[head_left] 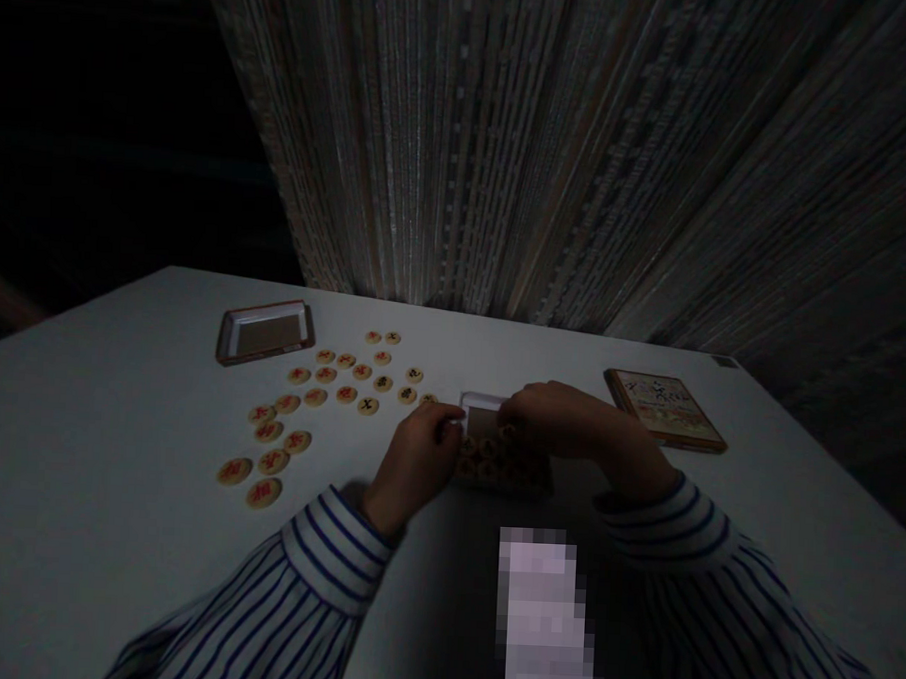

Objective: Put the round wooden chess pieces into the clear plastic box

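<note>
An open box [484, 401] with several round wooden pieces [486, 469] in its near part lies in front of me. My left hand [422, 458] is at the box's left edge, fingers curled; whatever its fingertips pinch is too small to make out. Over the right side of the box is my right hand [559, 419], its fingers bent down and partly hidden, close to the pieces inside. Many more round pieces with red or black characters [346, 395] are spread on the white table to the left of the box, lying flat.
At the back left of the white table [151, 386] lies an open, shallow tray-like box part [265, 329]. A flat box with a printed picture [666, 407] is on the right. A striped curtain [491, 161] hangs behind the table.
</note>
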A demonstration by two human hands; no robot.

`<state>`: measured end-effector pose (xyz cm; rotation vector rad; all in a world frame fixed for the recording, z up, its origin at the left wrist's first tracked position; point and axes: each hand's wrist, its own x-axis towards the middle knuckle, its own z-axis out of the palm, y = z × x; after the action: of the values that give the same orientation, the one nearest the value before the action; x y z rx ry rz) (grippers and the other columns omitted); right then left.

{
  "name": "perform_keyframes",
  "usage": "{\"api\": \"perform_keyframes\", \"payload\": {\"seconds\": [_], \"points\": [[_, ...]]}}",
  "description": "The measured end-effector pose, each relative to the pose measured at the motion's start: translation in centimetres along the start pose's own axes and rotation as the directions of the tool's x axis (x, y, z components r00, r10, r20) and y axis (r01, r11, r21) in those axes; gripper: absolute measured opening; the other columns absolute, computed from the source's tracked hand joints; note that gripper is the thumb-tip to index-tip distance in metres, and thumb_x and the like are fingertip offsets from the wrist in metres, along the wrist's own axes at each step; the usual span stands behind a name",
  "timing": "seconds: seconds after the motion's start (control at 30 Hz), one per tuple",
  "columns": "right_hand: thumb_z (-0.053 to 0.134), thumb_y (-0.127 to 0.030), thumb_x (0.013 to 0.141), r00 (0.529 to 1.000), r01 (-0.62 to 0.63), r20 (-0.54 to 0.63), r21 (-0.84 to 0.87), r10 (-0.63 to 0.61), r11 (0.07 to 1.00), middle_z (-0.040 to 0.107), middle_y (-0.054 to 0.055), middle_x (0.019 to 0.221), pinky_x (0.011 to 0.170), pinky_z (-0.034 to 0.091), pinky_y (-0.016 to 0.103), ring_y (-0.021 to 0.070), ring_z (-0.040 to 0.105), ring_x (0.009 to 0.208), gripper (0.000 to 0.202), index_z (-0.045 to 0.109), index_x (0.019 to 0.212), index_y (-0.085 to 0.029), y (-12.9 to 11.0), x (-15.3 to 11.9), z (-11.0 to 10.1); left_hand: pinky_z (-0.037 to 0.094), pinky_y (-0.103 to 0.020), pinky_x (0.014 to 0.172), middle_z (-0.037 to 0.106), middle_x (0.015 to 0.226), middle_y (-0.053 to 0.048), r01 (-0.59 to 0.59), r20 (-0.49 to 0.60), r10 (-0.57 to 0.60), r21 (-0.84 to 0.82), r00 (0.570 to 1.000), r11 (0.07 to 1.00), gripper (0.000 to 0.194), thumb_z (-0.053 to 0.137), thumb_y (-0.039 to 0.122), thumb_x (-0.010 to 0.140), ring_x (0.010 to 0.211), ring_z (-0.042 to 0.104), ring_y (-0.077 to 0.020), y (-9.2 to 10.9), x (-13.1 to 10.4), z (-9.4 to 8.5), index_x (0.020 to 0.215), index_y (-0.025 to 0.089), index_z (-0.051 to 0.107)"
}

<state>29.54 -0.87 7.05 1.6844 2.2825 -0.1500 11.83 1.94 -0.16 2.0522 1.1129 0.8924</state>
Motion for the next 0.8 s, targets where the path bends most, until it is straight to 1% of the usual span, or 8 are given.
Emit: {"api": "perform_keyframes", "payload": {"seconds": [0.07, 0.13, 0.27, 0.37, 0.57, 0.8], "points": [[0.047, -0.02, 0.074, 1.0, -0.002, -0.004, 0.008, 0.002, 1.0, 0.067, 0.007, 0.084, 0.058, 0.037, 0.028, 0.02, 0.061, 0.075, 0.026, 0.066, 0.092, -0.023, 0.1, 0.0, -0.1, 0.049, -0.031, 0.071, 0.065, 0.083, -0.007, -0.005, 0.002, 0.005, 0.0, 1.0, 1.0, 0.022, 0.047, 0.011, 0.076, 0.077, 0.061, -0.0171, 0.0, 0.0, 0.0, 0.09, 0.014, 0.064], [0.048, -0.023, 0.075, 0.999, -0.005, -0.041, 0.015, 0.006, 1.0, 0.067, 0.007, 0.086, 0.06, 0.036, 0.028, 0.0199, 0.06, 0.077, 0.024, 0.065, 0.091, -0.022, 0.1, -0.1, -0.3, 0.049, -0.031, 0.071, 0.065, 0.084, -0.007, -0.011, -0.004, 0.011, -0.008, 1.0, 1.0, 0.021, 0.047, 0.012, 0.076, 0.078, 0.061, -0.017, -0.1, 0.0, 0.1, 0.09, 0.014, 0.063], [0.04, -0.025, 0.082, 0.983, -0.058, -0.174, -0.017, 0.054, 0.998, 0.066, 0.008, 0.085, 0.059, 0.033, 0.028, 0.019, 0.058, 0.076, 0.024, 0.063, 0.086, -0.017, -0.1, -0.3, -1.0, 0.048, -0.03, 0.071, 0.065, 0.085, -0.007, -0.008, -0.021, 0.007, -0.038, 1.0, 0.999, 0.02, 0.047, 0.013, 0.077, 0.079, 0.06, -0.0167, -0.2, 0.0, 0.1, 0.089, 0.015, 0.063], [0.037, -0.025, 0.084, 0.966, -0.084, -0.249, -0.042, 0.071, 0.996, 0.066, 0.008, 0.085, 0.058, 0.031, 0.027, 0.0185, 0.057, 0.075, 0.025, 0.061, 0.085, -0.017, -0.3, -0.4, -1.3, 0.048, -0.028, 0.069, 0.065, 0.084, -0.006, 0.007, -0.021, -0.008, -0.071, 1.0, 0.997, 0.019, 0.046, 0.015, 0.077, 0.079, 0.06, -0.0161, -0.2, 0.0, 0.1, 0.087, 0.015, 0.063], [0.036, -0.025, 0.084, 0.96, -0.093, -0.271, -0.058, 0.074, 0.994, 0.066, 0.007, 0.084, 0.057, 0.029, 0.027, 0.0182, 0.057, 0.074, 0.025, 0.06, 0.084, -0.017, -0.4, -0.5, -1.4, 0.045, -0.027, 0.063, 0.064, 0.074, -0.004, 0.059, -0.024, -0.062, -0.096, 0.998, 0.994, 0.017, 0.047, 0.021, 0.078, 0.07, 0.058, -0.0152, 0.1, 0.1, -0.1, 0.079, 0.015, 0.063], [0.036, -0.025, 0.085, 0.955, -0.12, -0.278, -0.052, 0.102, 0.991, 0.066, 0.007, 0.086, 0.059, 0.031, 0.027, 0.0186, 0.058, 0.076, 0.026, 0.06, 0.087, -0.017, -0.6, -0.4, -1.7, 0.043, -0.024, 0.058, 0.062, 0.068, -0.001, 0.066, -0.039, -0.07, -0.098, 0.997, 0.993, 0.017, 0.048, 0.025, 0.078, 0.064, 0.056, -0.0133, 0.3, -0.1, -0.2, 0.077, 0.015, 0.062]]}}
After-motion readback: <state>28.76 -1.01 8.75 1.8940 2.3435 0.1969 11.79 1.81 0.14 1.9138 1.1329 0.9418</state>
